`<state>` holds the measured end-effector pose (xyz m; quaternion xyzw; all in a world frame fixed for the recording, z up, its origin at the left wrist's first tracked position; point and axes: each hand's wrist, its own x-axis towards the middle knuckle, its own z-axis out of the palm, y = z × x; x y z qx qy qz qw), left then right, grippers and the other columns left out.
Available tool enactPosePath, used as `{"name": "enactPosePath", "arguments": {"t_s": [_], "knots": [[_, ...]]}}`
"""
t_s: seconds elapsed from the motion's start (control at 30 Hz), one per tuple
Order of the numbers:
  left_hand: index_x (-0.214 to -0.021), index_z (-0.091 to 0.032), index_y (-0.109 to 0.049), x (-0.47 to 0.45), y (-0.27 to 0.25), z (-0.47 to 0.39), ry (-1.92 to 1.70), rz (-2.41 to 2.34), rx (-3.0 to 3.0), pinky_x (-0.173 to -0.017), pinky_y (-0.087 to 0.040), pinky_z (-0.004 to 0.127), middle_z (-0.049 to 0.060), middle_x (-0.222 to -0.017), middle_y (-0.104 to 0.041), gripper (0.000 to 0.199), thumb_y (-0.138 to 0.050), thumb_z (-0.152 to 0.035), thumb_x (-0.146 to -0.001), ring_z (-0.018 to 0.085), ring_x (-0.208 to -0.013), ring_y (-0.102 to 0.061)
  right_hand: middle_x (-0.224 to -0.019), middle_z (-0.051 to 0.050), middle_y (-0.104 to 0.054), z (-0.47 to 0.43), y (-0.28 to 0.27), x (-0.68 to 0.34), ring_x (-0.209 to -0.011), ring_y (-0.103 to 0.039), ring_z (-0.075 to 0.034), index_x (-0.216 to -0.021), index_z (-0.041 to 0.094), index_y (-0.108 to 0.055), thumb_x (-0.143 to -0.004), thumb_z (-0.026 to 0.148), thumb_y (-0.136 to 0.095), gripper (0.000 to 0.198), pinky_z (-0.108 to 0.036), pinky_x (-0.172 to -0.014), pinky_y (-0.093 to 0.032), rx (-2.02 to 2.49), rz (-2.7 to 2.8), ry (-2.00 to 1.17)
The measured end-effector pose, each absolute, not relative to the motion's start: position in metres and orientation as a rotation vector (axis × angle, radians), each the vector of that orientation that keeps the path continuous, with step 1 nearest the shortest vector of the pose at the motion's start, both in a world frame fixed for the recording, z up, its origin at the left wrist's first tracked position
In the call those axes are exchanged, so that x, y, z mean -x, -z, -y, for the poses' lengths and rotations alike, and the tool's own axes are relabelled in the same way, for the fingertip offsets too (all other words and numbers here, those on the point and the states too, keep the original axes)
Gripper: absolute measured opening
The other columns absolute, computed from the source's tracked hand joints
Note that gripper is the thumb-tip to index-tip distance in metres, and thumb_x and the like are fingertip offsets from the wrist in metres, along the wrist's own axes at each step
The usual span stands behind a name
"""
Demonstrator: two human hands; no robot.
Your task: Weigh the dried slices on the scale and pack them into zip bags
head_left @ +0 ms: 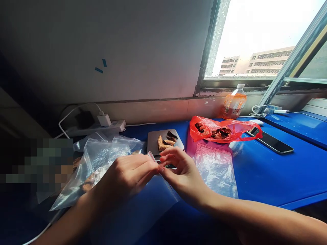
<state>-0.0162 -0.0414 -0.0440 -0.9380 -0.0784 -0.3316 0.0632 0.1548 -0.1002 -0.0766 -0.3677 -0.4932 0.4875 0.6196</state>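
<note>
In front of me my left hand (135, 170) and my right hand (181, 173) meet at the top edge of a clear zip bag (155, 200). Each hand pinches the edge between thumb and fingers, and the bag hangs below them, looking flat. Just beyond my fingers is a silver kitchen scale (152, 136) with several brown, curved dried pieces (161, 143) on it. Partly behind my left forearm lie clear bags (99, 153) with brown pieces inside. Right of my right hand, a flat clear plastic bag (217, 173) lies on the blue table (258, 173).
A red plastic bag (194, 127) holding dark dried pieces stands open behind the flat bag. An orange drink bottle (235, 102) is by the window. A phone (274, 141) lies at right. At the wall, a power strip (114, 126) carries a white charger (104, 119) and cable.
</note>
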Motion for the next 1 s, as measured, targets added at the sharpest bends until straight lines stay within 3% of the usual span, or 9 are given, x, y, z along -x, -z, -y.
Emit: {"name": "enactPosePath", "arguments": {"t_s": [0.23,0.43,0.63,0.77,0.87,1.0], "knots": [[-0.090,-0.017,-0.059,0.015,0.047,0.038,0.987,0.180,2.909,-0.064,-0.050,0.024,0.003,-0.079,-0.067,0.010,-0.053,-0.011,-0.095,0.013,-0.070,-0.064,-0.084,0.003,-0.057,0.098,0.080,-0.158,-0.076,-0.057,-0.010,-0.099,0.023,-0.050,-0.056,0.024,-0.082,0.053,-0.027,-0.075,-0.047,0.894,0.916,-1.338],[-0.090,-0.017,-0.057,0.014,0.052,0.038,0.977,0.164,2.982,-0.063,-0.047,0.024,0.002,-0.075,-0.062,0.009,-0.052,-0.013,-0.095,0.013,-0.067,-0.059,-0.078,0.003,-0.057,0.097,0.075,-0.163,-0.074,-0.054,-0.010,-0.084,0.018,-0.054,-0.066,0.027,-0.078,0.031,-0.025,-0.072,-0.042,0.887,1.155,-1.366],[-0.089,-0.018,-0.055,0.013,0.056,0.037,1.016,0.170,2.938,-0.058,-0.043,0.022,0.000,-0.073,-0.060,0.011,-0.049,-0.013,-0.096,0.011,-0.062,-0.055,-0.071,0.004,-0.054,0.098,0.072,-0.171,-0.066,-0.047,-0.010,-0.096,0.018,-0.053,-0.071,0.042,-0.075,0.041,-0.023,-0.057,-0.034,1.085,1.316,-1.397],[-0.094,-0.019,-0.057,0.016,0.053,0.036,0.942,0.187,3.003,-0.062,-0.046,0.023,0.002,-0.080,-0.064,0.009,-0.050,-0.015,-0.097,0.012,-0.069,-0.059,-0.068,0.003,-0.052,0.099,0.069,-0.172,-0.064,-0.043,-0.009,-0.079,0.015,-0.057,-0.082,0.036,-0.062,0.021,-0.021,-0.054,-0.030,1.289,1.516,-1.277],[-0.094,-0.019,-0.056,0.018,0.052,0.035,0.906,0.213,3.114,-0.066,-0.047,0.023,0.001,-0.082,-0.065,0.008,-0.050,-0.015,-0.097,0.012,-0.073,-0.061,-0.060,0.004,-0.044,0.099,0.065,-0.171,-0.059,-0.037,-0.008,-0.065,0.015,-0.053,-0.084,0.029,-0.055,0.024,-0.021,-0.051,-0.026,1.307,1.579,-1.245],[-0.089,-0.019,-0.053,0.018,0.052,0.037,0.829,0.316,3.125,-0.062,-0.044,0.022,0.000,-0.079,-0.061,0.011,-0.048,-0.014,-0.097,0.011,-0.068,-0.057,-0.059,0.004,-0.043,0.100,0.061,-0.168,-0.058,-0.035,-0.008,-0.065,0.016,-0.052,-0.082,0.029,-0.053,0.022,-0.021,-0.051,-0.025,1.259,1.562,-1.230]]}}
